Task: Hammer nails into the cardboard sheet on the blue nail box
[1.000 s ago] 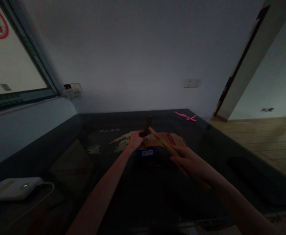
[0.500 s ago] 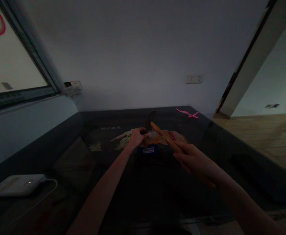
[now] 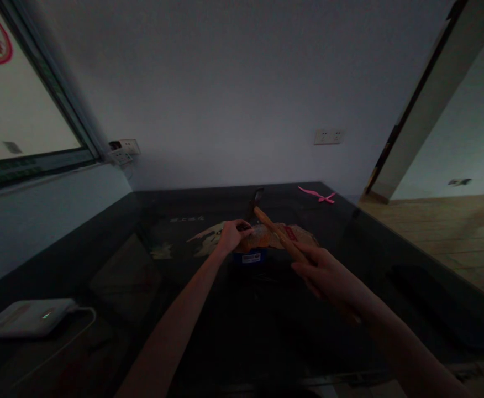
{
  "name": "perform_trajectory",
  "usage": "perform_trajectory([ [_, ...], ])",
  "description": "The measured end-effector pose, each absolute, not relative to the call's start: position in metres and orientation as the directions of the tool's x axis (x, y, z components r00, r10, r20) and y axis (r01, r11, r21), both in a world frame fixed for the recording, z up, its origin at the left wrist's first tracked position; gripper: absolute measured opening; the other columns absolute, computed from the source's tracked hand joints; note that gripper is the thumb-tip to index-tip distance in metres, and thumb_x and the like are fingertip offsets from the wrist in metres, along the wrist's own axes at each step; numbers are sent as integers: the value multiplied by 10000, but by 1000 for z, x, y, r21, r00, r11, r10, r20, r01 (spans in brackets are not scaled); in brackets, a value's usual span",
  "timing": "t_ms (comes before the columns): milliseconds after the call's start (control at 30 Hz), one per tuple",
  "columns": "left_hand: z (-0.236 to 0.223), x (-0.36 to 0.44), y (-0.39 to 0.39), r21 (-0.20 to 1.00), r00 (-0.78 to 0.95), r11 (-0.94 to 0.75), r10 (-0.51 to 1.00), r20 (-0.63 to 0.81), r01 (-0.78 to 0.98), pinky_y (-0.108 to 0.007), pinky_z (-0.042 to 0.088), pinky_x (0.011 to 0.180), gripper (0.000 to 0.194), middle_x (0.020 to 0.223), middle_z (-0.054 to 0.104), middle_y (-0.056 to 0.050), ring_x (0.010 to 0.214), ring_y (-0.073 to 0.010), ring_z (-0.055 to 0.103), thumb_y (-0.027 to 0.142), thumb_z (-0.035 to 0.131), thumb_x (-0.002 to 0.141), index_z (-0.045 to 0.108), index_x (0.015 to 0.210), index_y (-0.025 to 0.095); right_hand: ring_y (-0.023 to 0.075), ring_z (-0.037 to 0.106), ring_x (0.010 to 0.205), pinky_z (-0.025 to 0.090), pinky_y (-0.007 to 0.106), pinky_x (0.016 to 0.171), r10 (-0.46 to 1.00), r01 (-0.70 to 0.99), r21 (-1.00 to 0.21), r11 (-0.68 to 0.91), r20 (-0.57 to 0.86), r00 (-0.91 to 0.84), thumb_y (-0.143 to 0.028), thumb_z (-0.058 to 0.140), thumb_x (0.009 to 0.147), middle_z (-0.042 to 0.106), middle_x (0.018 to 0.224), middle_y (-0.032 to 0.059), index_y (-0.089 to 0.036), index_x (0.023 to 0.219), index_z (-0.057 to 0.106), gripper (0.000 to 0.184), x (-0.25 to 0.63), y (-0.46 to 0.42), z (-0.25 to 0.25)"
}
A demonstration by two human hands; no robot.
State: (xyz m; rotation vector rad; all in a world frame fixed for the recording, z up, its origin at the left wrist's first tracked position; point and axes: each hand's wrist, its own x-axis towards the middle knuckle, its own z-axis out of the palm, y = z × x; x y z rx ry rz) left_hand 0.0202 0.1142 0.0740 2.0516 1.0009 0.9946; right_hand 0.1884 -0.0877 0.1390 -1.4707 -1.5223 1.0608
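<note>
My right hand [image 3: 327,271] is wrapped round the wooden handle of a hammer [image 3: 272,225]. Its dark metal head points away from me, just beyond my left fingers. My left hand [image 3: 231,235] is closed in a pinch beside the hammer head. Whatever its fingertips hold, if anything, is hidden in shadow. Under both hands lies a crinkled brown and orange wrapper or bag [image 3: 261,237] with a red patch. A small blue box [image 3: 249,257] with a white label shows beneath the wrapper's near edge.
All this is on a dark, glossy table [image 3: 242,326]. A white power bank [image 3: 30,318] with a cable lies at the left, a pink ribbon [image 3: 319,195] at the far right corner. A flat black object [image 3: 436,304] lies at the right. Behind stands a wall [image 3: 225,99] with sockets.
The view has dipped slightly, so the scene sits a little lower in the picture. Both hands and the hammer keep almost the same place.
</note>
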Motion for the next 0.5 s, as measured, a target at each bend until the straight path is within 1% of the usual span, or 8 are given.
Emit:
perform_trajectory([
  [133,75,19,114,775,414,-504,843,344,381,-277,479,671,118,748,687,-51,695,-169,619,214,656,678,666,756,125,54,387,304,297,150,293,995,375,-926,-34,-68,-77,-241,499,780,425,472,-100,-175,1052,544,284,190,-85,132],
  [233,75,19,115,784,407,-489,850,333,381,-279,479,669,126,766,689,-51,699,-172,621,211,653,679,667,771,127,55,391,306,300,150,292,995,386,-921,-47,-75,-59,-253,496,789,424,469,-97,-173,999,553,232,193,-86,128],
  [300,73,19,116,788,421,-494,844,332,369,-273,479,672,114,771,689,-51,700,-167,622,206,647,683,670,766,132,55,390,306,300,150,293,997,384,-922,-43,-61,-36,-264,500,793,425,470,-99,-178,1031,543,256,193,-87,127],
  [400,71,19,119,769,437,-520,829,349,372,-273,476,674,108,764,687,-49,700,-167,621,215,641,687,674,755,138,54,382,297,293,148,288,998,365,-930,-48,-57,-12,-256,504,789,420,456,-109,-177,1125,507,345,193,-89,126],
  [500,70,20,121,768,420,-514,837,351,383,-279,477,660,153,763,685,-49,697,-176,622,240,652,677,673,782,131,53,387,293,292,150,284,998,318,-946,-55,-64,-16,-238,517,772,418,454,-110,-159,1098,528,336,192,-88,122],
])
